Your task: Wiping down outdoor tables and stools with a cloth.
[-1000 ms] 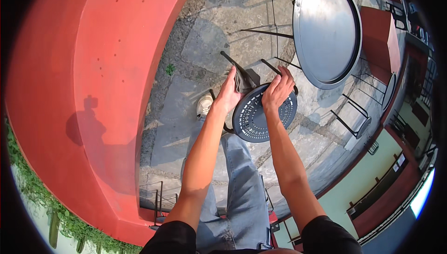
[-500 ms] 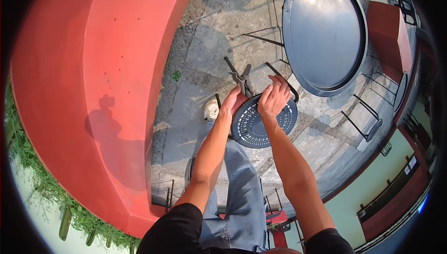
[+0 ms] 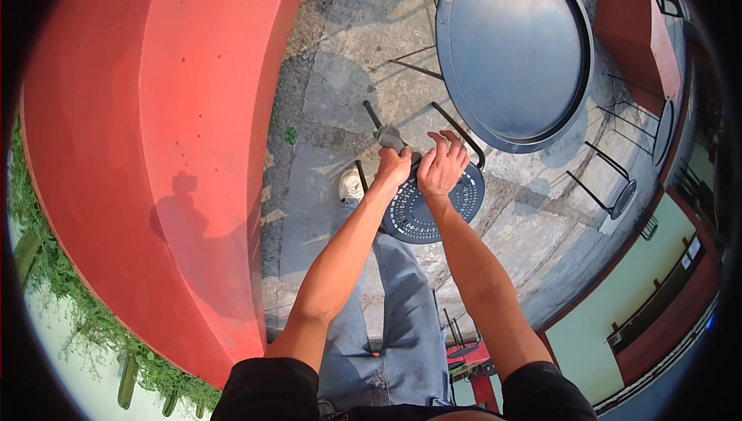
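Note:
A black round stool (image 3: pixel 442 208) with a perforated seat and bent tube legs is in front of my legs. My left hand (image 3: pixel 395 166) is closed on a crumpled grey cloth (image 3: pixel 391 137), at the far left edge of the seat next to a leg. The part of the cloth inside my grip is hidden. On the far part of the seat rests my right hand (image 3: pixel 442 166), palm down, its fingers spread past the rim toward the bent tube leg.
To the left a red curved wall (image 3: pixel 209 73) rises. A large round dark table (image 3: pixel 514 50) stands ahead to the right. Further right are another stool (image 3: pixel 623 198) and a red block (image 3: pixel 627 42). A white shoe (image 3: pixel 350 185) is on the paved floor (image 3: pixel 309 189).
The cloth, spread loosely by the stool leg before, is now bunched in my left hand. My right hand has shifted a little left on the seat, and the view has turned slightly.

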